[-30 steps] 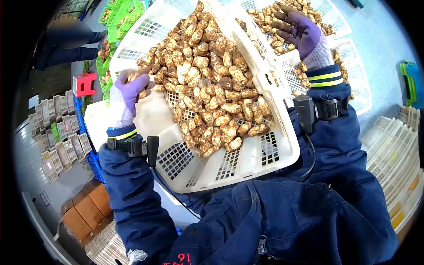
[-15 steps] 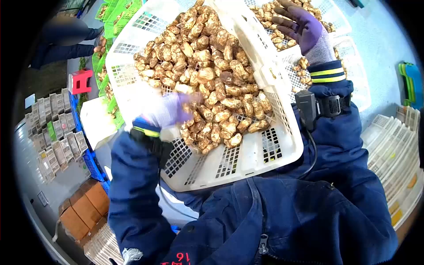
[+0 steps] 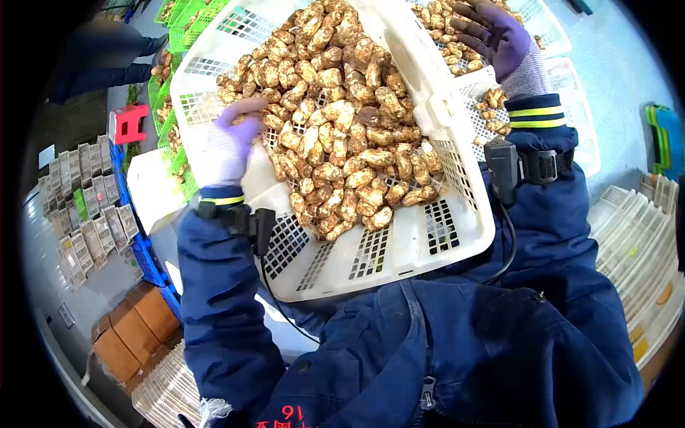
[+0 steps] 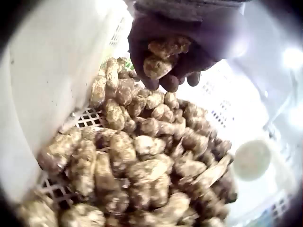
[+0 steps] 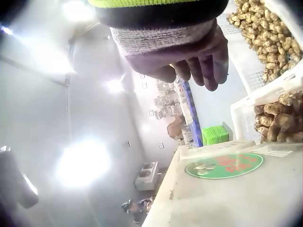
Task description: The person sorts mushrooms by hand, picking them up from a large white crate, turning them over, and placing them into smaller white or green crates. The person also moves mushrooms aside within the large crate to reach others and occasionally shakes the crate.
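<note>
A white slatted basket (image 3: 371, 264) is heaped with stubby brown-and-cream mushrooms (image 3: 335, 143). My left hand (image 3: 239, 135), in a purple-palmed glove, is over the basket's left side. In the left wrist view its fingers curl around two mushrooms (image 4: 161, 64) lying in the palm, above the pile. My right hand (image 3: 508, 50), gloved alike, hangs with loosely bent fingers and nothing in it. It is beyond the basket's right wall, over another white crate (image 3: 524, 14) of mushrooms.
Green baskets (image 3: 189, 32) with more produce line the left, and another person (image 3: 107, 60) works there. A red stool (image 3: 128, 123), cardboard boxes (image 3: 135, 328) and stacked white crates (image 3: 635, 250) stand around. A green oval label (image 5: 225, 165) marks the basket's outer side.
My left hand swept from the basket's left edge into the pile, then drew back to the upper left. Mushrooms near the middle have shifted. The right hand stays almost still.
</note>
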Demonstrator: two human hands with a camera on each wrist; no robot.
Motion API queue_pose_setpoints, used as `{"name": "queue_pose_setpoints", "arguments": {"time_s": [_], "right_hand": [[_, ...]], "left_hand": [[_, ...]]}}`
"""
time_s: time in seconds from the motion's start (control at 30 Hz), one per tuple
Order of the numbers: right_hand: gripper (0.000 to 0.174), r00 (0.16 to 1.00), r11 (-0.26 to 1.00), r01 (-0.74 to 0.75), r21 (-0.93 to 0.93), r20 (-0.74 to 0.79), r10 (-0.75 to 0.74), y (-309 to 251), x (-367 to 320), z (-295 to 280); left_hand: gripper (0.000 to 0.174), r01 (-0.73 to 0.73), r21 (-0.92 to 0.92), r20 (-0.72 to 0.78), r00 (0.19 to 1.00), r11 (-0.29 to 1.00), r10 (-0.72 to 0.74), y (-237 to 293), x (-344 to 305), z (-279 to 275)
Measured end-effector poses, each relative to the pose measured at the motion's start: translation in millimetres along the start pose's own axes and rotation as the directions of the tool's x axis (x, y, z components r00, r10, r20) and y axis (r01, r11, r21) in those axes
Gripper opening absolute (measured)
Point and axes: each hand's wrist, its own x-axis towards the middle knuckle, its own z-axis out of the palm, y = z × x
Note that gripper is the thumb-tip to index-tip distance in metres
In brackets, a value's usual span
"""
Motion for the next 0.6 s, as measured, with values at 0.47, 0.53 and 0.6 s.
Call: {"name": "queue_pose_setpoints", "arguments": {"time_s": [0.47, 0.53, 0.6], "right_hand": [[0.036, 1.000, 1.000, -0.020, -0.020, -0.003, 0.020, -5, -3, 7], [0.037, 1.000, 1.000, -0.027, 0.001, -0.009, 0.027, 0, 1, 2], [0.037, 0.999, 0.999, -0.041, 0.003, -0.026, 0.041, -1, 3, 1]], "left_hand": [[0.031, -0.434, 0.342, 0.664, 0.739, 0.834, 0.112, 33, -54, 51], [0.027, -0.270, 0.282, 0.658, 0.753, 0.921, 0.019, 29, -53, 35], [0.021, -0.032, 0.263, 0.602, 0.786, 0.964, -0.138, 7, -36, 17]]}}
